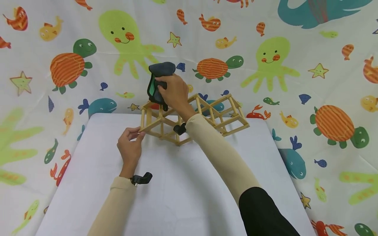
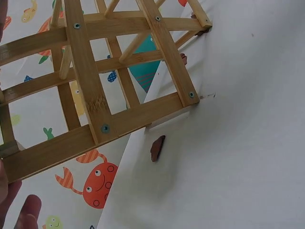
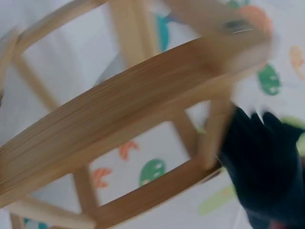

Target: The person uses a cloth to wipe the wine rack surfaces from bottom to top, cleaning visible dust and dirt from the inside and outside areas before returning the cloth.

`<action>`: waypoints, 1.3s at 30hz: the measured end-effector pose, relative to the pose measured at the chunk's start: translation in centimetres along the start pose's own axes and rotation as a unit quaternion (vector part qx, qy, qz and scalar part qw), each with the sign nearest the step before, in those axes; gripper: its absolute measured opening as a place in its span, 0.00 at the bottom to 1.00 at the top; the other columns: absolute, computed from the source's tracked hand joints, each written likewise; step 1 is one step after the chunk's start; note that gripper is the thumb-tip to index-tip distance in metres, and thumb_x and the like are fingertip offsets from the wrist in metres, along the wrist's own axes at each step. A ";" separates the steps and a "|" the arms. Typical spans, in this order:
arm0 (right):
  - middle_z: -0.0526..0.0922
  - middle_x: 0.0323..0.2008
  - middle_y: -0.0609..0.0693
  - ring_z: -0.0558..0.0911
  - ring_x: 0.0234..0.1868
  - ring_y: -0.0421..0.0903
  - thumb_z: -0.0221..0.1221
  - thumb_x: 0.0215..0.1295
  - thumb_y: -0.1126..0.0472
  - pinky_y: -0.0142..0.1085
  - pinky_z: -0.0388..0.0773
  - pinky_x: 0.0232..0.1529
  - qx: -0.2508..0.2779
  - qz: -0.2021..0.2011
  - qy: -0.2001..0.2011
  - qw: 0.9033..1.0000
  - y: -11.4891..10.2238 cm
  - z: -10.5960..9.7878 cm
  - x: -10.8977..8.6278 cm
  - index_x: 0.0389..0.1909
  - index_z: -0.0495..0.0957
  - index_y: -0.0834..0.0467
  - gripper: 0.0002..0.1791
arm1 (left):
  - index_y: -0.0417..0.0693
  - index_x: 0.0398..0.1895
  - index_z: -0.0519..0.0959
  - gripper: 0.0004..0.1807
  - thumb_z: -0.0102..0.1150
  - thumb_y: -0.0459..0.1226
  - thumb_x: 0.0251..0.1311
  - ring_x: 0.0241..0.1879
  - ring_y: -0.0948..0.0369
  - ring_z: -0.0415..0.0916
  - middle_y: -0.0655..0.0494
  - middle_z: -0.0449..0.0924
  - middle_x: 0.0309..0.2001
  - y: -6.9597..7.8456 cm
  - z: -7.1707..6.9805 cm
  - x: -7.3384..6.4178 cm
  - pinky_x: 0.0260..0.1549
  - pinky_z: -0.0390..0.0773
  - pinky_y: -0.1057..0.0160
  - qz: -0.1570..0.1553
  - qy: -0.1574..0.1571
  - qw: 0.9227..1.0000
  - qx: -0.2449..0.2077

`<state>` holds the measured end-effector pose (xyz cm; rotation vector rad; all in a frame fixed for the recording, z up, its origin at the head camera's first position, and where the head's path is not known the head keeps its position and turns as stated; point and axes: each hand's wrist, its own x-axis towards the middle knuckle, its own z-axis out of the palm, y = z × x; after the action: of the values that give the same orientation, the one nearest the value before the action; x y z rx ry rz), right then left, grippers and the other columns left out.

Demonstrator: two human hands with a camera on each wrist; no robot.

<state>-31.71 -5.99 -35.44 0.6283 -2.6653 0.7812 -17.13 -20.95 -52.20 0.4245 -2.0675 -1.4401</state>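
Observation:
A light wooden lattice rack (image 1: 177,132), built from slats and round rods, stands at the table's far side. At its left end my left hand (image 1: 131,144) pinches a lower corner between thumb and fingers. Above that end my right hand (image 1: 174,91) grips a bulky dark blue thing with green trim (image 1: 160,69); its kind is unclear. The right wrist view shows this dark blue thing (image 3: 262,162) blurred, with finger-like bumps, beside the rack's end. Metal pins show on the slats (image 2: 90,86) in the left wrist view.
A white table (image 1: 174,186) lies under the rack. Small brown pieces (image 2: 157,148) rest on it near the rack's lower edge. Behind hangs a white cloth (image 1: 189,49) printed with sea animals. Dark cameras (image 1: 141,178) sit on both wrists.

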 end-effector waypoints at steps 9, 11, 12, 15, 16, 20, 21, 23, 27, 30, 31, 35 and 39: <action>0.81 0.70 0.41 0.77 0.71 0.42 0.71 0.70 0.54 0.32 0.77 0.63 0.065 -0.054 -0.280 0.956 -2.0 1.6 1.5 0.60 0.87 0.34 0.20 | 0.42 0.52 0.84 0.18 0.73 0.42 0.64 0.27 0.80 0.82 0.47 0.93 0.49 0.1 0.6 -0.4 0.26 0.73 0.78 0.008 0.001 1.000 -0.011; 0.84 0.66 0.37 0.77 0.71 0.42 0.72 0.69 0.53 0.37 0.71 0.72 0.006 -0.078 -0.299 0.951 -2.3 2.7 1.7 0.59 0.87 0.33 0.20 | 0.41 0.52 0.84 0.18 0.72 0.42 0.65 0.25 0.78 0.83 0.47 0.92 0.50 0.0 0.7 -0.4 0.25 0.74 0.78 0.002 -0.002 1.000 -0.023; 0.85 0.65 0.35 0.77 0.71 0.42 0.73 0.68 0.52 0.41 0.68 0.74 -0.022 -0.086 -0.303 0.949 -2.3 3.3 1.7 0.58 0.87 0.32 0.20 | 0.41 0.52 0.84 0.18 0.72 0.42 0.65 0.25 0.76 0.84 0.47 0.92 0.51 -0.1 0.7 -0.5 0.25 0.75 0.78 0.000 -0.004 1.000 -0.030; 0.86 0.62 0.30 0.77 0.71 0.42 0.74 0.67 0.51 0.49 0.60 0.78 -0.081 -0.091 -0.297 0.947 -2.2 4.6 1.8 0.57 0.87 0.29 0.20 | 0.42 0.54 0.84 0.17 0.70 0.40 0.67 0.24 0.70 0.87 0.49 0.91 0.55 -0.3 0.8 -0.4 0.26 0.80 0.78 -0.007 -0.012 0.999 -0.053; 0.85 0.62 0.30 0.76 0.72 0.43 0.73 0.67 0.51 0.50 0.58 0.79 -0.095 -0.092 -0.290 0.948 -2.1 4.9 1.8 0.58 0.86 0.28 0.21 | 0.42 0.55 0.84 0.16 0.70 0.39 0.67 0.24 0.68 0.87 0.49 0.90 0.56 -0.4 0.9 -0.4 0.26 0.80 0.77 -0.006 -0.014 0.998 -0.057; 0.86 0.61 0.30 0.76 0.68 0.45 0.71 0.70 0.48 0.48 0.61 0.77 -0.147 -0.096 -0.212 0.961 -1.8 5.6 2.1 0.60 0.83 0.25 0.21 | 0.45 0.56 0.84 0.16 0.69 0.40 0.68 0.23 0.65 0.88 0.49 0.90 0.56 -0.6 0.8 0.0 0.21 0.77 0.77 -0.005 -0.018 0.999 -0.048; 0.86 0.61 0.31 0.77 0.65 0.46 0.70 0.70 0.47 0.46 0.63 0.74 -0.157 -0.090 -0.181 0.967 -1.8 5.8 2.2 0.61 0.83 0.25 0.21 | 0.45 0.56 0.84 0.16 0.69 0.40 0.68 0.23 0.64 0.88 0.48 0.90 0.56 -0.6 0.7 0.1 0.20 0.75 0.76 -0.005 -0.020 0.999 -0.045; 0.87 0.60 0.33 0.78 0.61 0.45 0.69 0.72 0.46 0.44 0.67 0.70 -0.163 -0.071 -0.116 0.977 -1.8 6.0 2.4 0.63 0.81 0.25 0.21 | 0.44 0.56 0.84 0.16 0.70 0.40 0.68 0.23 0.64 0.88 0.47 0.89 0.56 -0.6 0.6 0.4 0.18 0.74 0.76 -0.003 -0.025 0.999 -0.045; 0.87 0.62 0.37 0.79 0.58 0.45 0.67 0.72 0.45 0.43 0.70 0.65 -0.126 -0.066 -0.074 0.987 -1.6 6.2 2.5 0.65 0.80 0.26 0.22 | 0.43 0.56 0.84 0.17 0.70 0.40 0.68 0.22 0.63 0.88 0.47 0.89 0.57 -0.6 0.6 0.5 0.18 0.74 0.76 0.010 -0.029 0.998 -0.046; 0.87 0.61 0.35 0.77 0.62 0.45 0.68 0.72 0.44 0.43 0.68 0.67 -0.121 -0.084 -0.127 0.981 -1.6 6.2 2.4 0.64 0.81 0.26 0.21 | 0.44 0.56 0.84 0.17 0.70 0.40 0.68 0.21 0.65 0.87 0.48 0.89 0.57 -0.6 0.6 0.5 0.19 0.75 0.76 0.020 -0.022 0.999 -0.034; 0.87 0.61 0.34 0.77 0.62 0.45 0.68 0.72 0.44 0.43 0.68 0.66 -0.125 -0.084 -0.142 0.978 -1.6 6.2 2.4 0.63 0.81 0.26 0.21 | 0.44 0.56 0.84 0.17 0.70 0.40 0.67 0.21 0.65 0.87 0.49 0.89 0.57 -0.6 0.6 0.5 0.19 0.74 0.76 0.021 -0.021 0.999 -0.032; 0.87 0.60 0.34 0.77 0.59 0.45 0.68 0.72 0.44 0.43 0.69 0.63 -0.156 -0.037 -0.126 0.979 -1.2 5.8 2.1 0.63 0.82 0.26 0.21 | 0.45 0.55 0.85 0.17 0.71 0.41 0.67 0.20 0.72 0.84 0.49 0.90 0.56 -0.8 0.7 0.5 0.19 0.75 0.76 0.020 -0.026 0.999 -0.027; 0.89 0.57 0.37 0.76 0.53 0.46 0.68 0.72 0.44 0.42 0.68 0.56 -0.114 0.036 -0.062 0.991 -0.6 5.0 1.8 0.64 0.81 0.27 0.21 | 0.44 0.54 0.85 0.17 0.72 0.41 0.66 0.19 0.76 0.81 0.49 0.90 0.56 -1.0 0.8 0.9 0.18 0.74 0.76 0.028 -0.025 0.999 -0.020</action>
<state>-33.69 -9.84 -38.50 0.5403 -2.8487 0.4575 -18.35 -21.23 -53.05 0.3157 -2.0680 -1.4707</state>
